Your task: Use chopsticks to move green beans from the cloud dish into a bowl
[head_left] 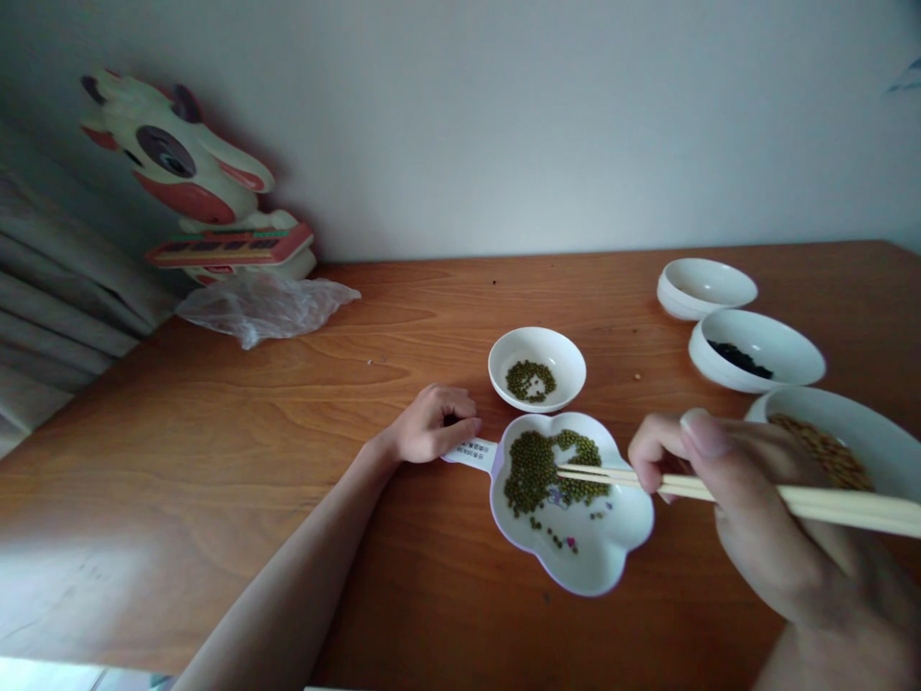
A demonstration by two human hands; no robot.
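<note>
My left hand (pixel 434 423) is closed around the handle of a white, flower-shaped dish (pixel 601 552) with a purple rim. Green mung beans (pixel 533 470) lie in that dish, heaped toward the handle side, with a few scattered lower down. In my right hand (pixel 763 518) is a pair of wooden chopsticks (pixel 691 488). Their tips are close together at the beans; whether a bean is between them is too small to tell. Just behind the dish stands a round white bowl (pixel 572 369) with a small layer of mung beans in it.
On the right are a white bowl (pixel 676 288) at the back, another bowl (pixel 709 365) with dark bits, and a larger bowl (pixel 888 432) of tan beans, partly behind my right hand. A cow-shaped toy keyboard (pixel 216 192) and a clear plastic bag (pixel 266 305) sit back left.
</note>
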